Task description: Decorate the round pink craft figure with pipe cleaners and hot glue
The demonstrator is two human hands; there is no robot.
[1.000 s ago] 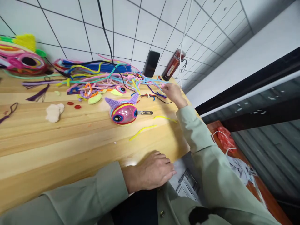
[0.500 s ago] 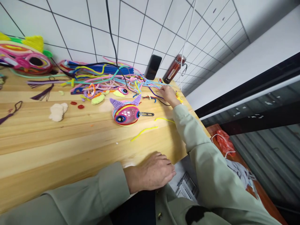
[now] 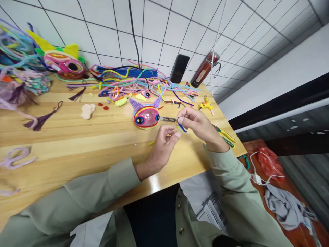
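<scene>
Both hands are meeting just above the wooden counter [image 3: 77,137], a little right of the frame's centre. The right hand [image 3: 197,125] is pinching a short blue pipe cleaner [image 3: 182,127] between thumb and forefinger, so the strand is hanging from its fingertips at about 7 o'clock of the hand. The left hand [image 3: 164,144] is rising toward it from 7 o'clock, fingers curled, thumb and forefinger tips just beside the blue strand; whether they are actually gripping it I cannot tell. A yellow pipe cleaner [image 3: 151,142] is lying on the counter, partly hidden by the left hand.

At 10 o'clock of the hands, a pink fish figure [image 3: 146,116] with purple fuzzy fins and a round eye is sitting on the counter, and small metal snips [image 3: 168,119] are lying against its right side, just left of the right hand's fingertips. Beyond it, at 12 o'clock, a tangled heap of pipe cleaners [image 3: 128,82] in many colours is spreading along the tiled wall. A dark phone [image 3: 179,68] is leaning on the wall beside a red bottle [image 3: 204,69]. A yellow glue gun [image 3: 205,105] is lying at 1 o'clock of the right hand. A cream pom-pom [image 3: 87,110] and a purple tassel [image 3: 41,120] are lying well to the left.
</scene>
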